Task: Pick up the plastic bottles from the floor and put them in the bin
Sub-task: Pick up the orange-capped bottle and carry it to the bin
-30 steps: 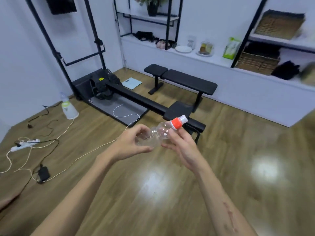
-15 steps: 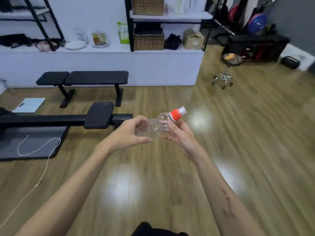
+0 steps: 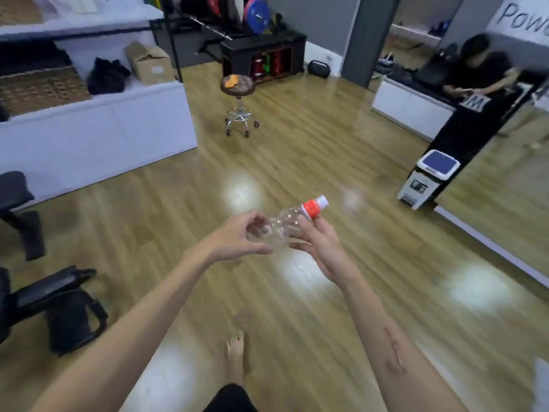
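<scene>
My left hand [image 3: 237,236] curls around the base end of a clear plastic bottle [image 3: 282,227], thumb below and fingers over the top. My right hand [image 3: 319,248] holds the same bottle nearer its neck, fingers wrapped under it and a fingertip up against the orange band below the cap [image 3: 315,205]. The bottle lies tilted, cap end higher and pointing far right, held in the air above the wooden floor [image 3: 297,162] with both forearms stretched out in front of me.

Directly below, near the bottom edge, I see one bare foot [image 3: 236,355] on the floor. To the near left sits a black bag [image 3: 64,310], and beyond it part of a black padded bench [image 3: 17,203].

To the far right stands the bin [image 3: 427,178], white with a blue lid that is closed, set against a mirror wall [image 3: 505,173]; it is well apart from the bottle. In the mirror a person in black [image 3: 481,84] is blurred.

Straight ahead, far off, a round stool [image 3: 239,107] on chrome wheels carries something orange. To the far left a white shelf unit [image 3: 98,132] holds a woven basket [image 3: 41,87], a dark bundle and a cardboard box [image 3: 151,63].
</scene>
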